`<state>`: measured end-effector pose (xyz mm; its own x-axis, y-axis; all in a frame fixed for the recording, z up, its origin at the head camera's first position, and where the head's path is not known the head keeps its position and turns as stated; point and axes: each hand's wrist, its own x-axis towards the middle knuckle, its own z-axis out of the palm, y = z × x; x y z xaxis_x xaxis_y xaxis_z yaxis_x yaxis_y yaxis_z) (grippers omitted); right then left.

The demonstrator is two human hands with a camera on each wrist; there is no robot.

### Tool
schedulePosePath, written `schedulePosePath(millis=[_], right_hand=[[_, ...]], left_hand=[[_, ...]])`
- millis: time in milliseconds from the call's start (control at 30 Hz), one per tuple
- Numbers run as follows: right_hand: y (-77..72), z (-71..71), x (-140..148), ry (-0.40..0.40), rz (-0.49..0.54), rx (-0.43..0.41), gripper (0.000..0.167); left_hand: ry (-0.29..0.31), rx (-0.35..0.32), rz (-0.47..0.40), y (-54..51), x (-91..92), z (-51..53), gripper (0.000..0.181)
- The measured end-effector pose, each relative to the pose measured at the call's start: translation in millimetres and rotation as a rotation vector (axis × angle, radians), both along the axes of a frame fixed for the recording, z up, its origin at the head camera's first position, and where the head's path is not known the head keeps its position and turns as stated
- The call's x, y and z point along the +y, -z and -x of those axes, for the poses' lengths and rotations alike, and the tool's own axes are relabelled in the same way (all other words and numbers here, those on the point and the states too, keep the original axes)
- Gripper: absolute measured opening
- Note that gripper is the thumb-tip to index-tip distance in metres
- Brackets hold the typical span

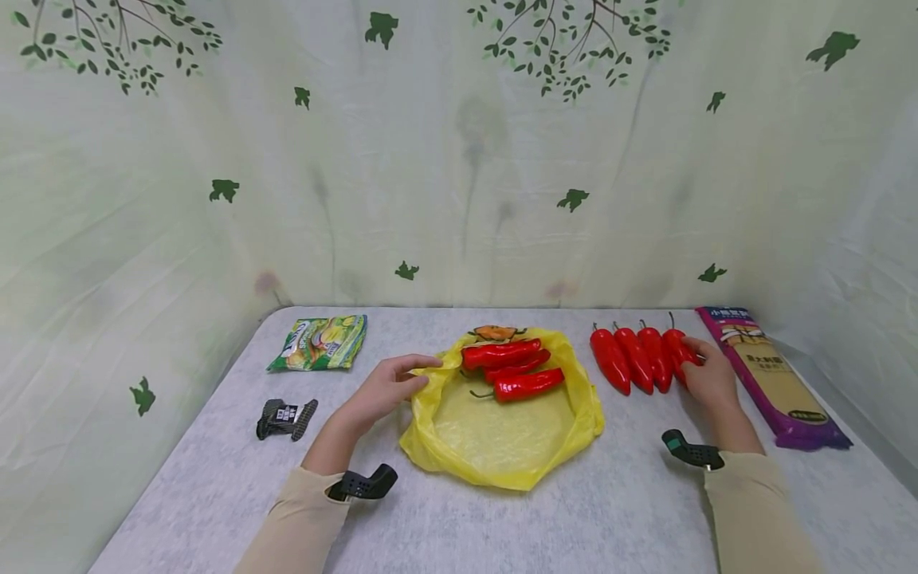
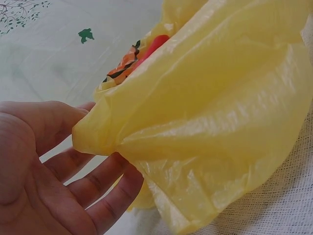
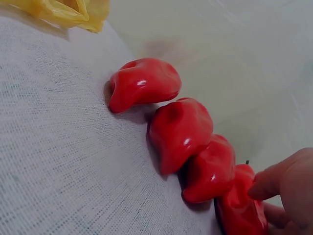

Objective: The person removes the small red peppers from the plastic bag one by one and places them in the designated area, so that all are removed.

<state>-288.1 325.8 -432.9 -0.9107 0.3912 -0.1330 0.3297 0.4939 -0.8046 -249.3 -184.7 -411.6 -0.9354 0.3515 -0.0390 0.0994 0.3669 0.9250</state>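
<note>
A yellow plastic bag lies on the table with its mouth spread wide, three red peppers inside. My left hand pinches its left rim between thumb and forefinger; in the left wrist view the other fingers spread under the bag's folded edge. To the right of the bag, several more red peppers lie side by side, stems pointing away. My right hand grips the rightmost pepper, which still lies by its neighbour. The right wrist view shows thumb and fingers on that pepper.
A green snack packet lies at the back left, with a small black-wrapped item nearer the front. Along the right edge is a long purple noodle packet, close beside my right hand. A leaf-patterned curtain stands behind the table.
</note>
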Motion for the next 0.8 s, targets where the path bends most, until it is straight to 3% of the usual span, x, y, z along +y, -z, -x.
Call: schedulePosePath(millis=[367, 600, 800], right_hand=[[-6.9, -0.3, -4.0, -0.018, -0.001, -0.019, 0.056], [-13.4, -1.1, -13.7, 0.092, -0.043, 0.014, 0.052], [-21.3, -0.8, -25.6, 0.107, -0.046, 0.083, 0.05]], left_hand=[[-0.012, -0.009, 0.011, -1.6, -0.2, 0.0, 0.033], [-0.015, -0.003, 0.012, -1.2, -0.2, 0.0, 0.032], [-0.002, 0.013, 0.007, -1.4, -0.6, -0.1, 0.033]])
